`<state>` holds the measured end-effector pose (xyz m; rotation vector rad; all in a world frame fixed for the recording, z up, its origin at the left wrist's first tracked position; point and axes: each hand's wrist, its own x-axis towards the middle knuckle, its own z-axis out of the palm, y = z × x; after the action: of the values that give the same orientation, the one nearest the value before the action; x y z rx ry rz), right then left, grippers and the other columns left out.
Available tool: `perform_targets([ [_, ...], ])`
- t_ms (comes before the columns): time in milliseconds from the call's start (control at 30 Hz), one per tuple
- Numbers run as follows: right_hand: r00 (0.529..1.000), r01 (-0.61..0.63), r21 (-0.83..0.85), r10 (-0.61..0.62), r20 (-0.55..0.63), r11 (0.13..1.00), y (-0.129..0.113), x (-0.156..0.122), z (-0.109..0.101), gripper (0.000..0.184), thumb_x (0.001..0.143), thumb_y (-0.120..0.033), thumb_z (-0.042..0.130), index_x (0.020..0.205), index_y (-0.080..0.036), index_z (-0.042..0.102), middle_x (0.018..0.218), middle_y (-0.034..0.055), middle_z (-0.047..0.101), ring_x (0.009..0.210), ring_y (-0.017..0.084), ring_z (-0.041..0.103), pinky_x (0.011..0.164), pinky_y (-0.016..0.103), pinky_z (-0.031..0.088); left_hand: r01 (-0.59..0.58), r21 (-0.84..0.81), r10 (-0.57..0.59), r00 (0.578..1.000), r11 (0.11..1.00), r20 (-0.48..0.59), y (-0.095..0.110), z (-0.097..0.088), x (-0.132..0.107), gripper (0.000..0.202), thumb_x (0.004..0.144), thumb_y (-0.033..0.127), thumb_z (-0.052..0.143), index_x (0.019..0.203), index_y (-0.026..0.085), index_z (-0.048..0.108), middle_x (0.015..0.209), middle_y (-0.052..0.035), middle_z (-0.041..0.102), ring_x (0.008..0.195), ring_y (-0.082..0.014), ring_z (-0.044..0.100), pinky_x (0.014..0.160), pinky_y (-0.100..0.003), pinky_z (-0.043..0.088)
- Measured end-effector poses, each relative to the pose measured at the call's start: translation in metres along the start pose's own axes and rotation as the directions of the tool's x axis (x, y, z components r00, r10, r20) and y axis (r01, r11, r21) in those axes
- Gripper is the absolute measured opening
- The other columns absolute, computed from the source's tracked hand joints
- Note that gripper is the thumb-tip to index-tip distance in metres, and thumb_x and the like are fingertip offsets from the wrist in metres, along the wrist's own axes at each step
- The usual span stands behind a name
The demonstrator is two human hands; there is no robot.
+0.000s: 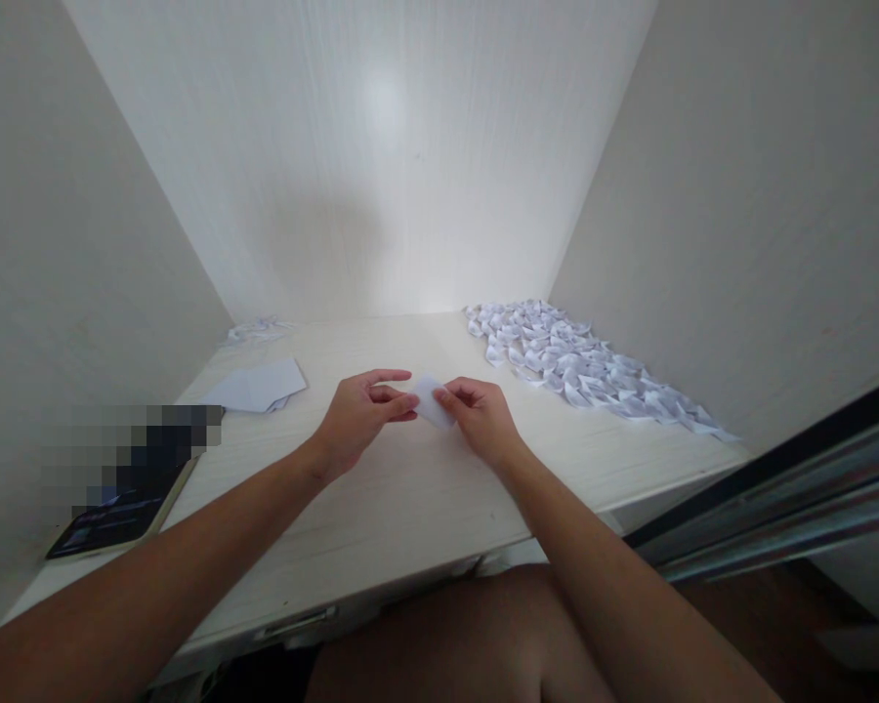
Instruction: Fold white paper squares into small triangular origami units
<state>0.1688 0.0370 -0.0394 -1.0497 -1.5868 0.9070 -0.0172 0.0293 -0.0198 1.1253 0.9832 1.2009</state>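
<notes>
Pinching one edge of a small white paper [430,400] with the left hand [355,418], index finger poking out, and gripping the other edge with the right hand [483,415], so it's right between them over the desk [381,532]. Left of the hands there's some flat paper sheets [260,386], plus a dark-screened device [128,508] closer in. Past the right hand, a big messy spread of folded paper pieces [578,361].
</notes>
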Motion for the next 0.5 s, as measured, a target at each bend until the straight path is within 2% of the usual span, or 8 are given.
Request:
perform_targets([
  [133, 1.000, 0.005, -0.004, -0.005, -0.004, 1.000, -0.001, -0.001, 0.000, 0.029, 0.084, -0.044, 0.066, 0.070, -0.019, 0.069, 0.065, 0.0001, 0.064, 0.061, 0.014, 0.052, 0.059, 0.026, 0.040, -0.019, -0.008, 0.019, 1.000, 1.000, -0.019, -0.002, -0.001, 0.002, 0.063, 0.055, 0.032, 0.096, 0.107, 0.008, 0.068, 0.074, -0.0052, 0.077, 0.066, -0.0153, 0.070, 0.077, -0.036, 0.061],
  [233, 1.000, -0.006, 0.018, 0.006, -0.013, 1.000, 0.000, -0.001, -0.001, 0.029, 0.083, -0.045, 0.067, 0.072, -0.018, 0.070, 0.067, 0.0009, 0.065, 0.062, 0.014, 0.053, 0.060, 0.027, 0.041, 0.003, 0.014, -0.003, 1.000, 1.000, 0.022, -0.006, -0.002, 0.003, 0.062, 0.057, 0.033, 0.095, 0.108, 0.008, 0.069, 0.077, -0.0065, 0.077, 0.068, -0.0158, 0.070, 0.077, -0.035, 0.060],
  [400, 1.000, -0.015, 0.030, 0.015, -0.001, 0.999, 0.001, 0.000, 0.000, 0.031, 0.083, -0.047, 0.066, 0.072, -0.019, 0.068, 0.067, 0.0009, 0.064, 0.061, 0.014, 0.053, 0.059, 0.027, 0.041, -0.065, 0.071, 0.060, 0.996, 0.995, 0.062, -0.010, -0.007, 0.006, 0.052, 0.061, 0.033, 0.093, 0.102, 0.010, 0.071, 0.066, -0.0004, 0.072, 0.062, -0.0144, 0.068, 0.073, -0.033, 0.058],
  [500, 1.000, -0.012, 0.030, 0.012, -0.007, 0.999, 0.000, -0.001, 0.001, 0.031, 0.083, -0.048, 0.067, 0.072, -0.019, 0.069, 0.069, 0.0015, 0.066, 0.063, 0.014, 0.054, 0.060, 0.027, 0.042, -0.076, 0.069, 0.071, 0.994, 0.995, 0.083, -0.010, -0.006, 0.005, 0.049, 0.064, 0.033, 0.091, 0.102, 0.011, 0.071, 0.076, -0.0042, 0.076, 0.070, -0.0164, 0.070, 0.076, -0.035, 0.060],
])
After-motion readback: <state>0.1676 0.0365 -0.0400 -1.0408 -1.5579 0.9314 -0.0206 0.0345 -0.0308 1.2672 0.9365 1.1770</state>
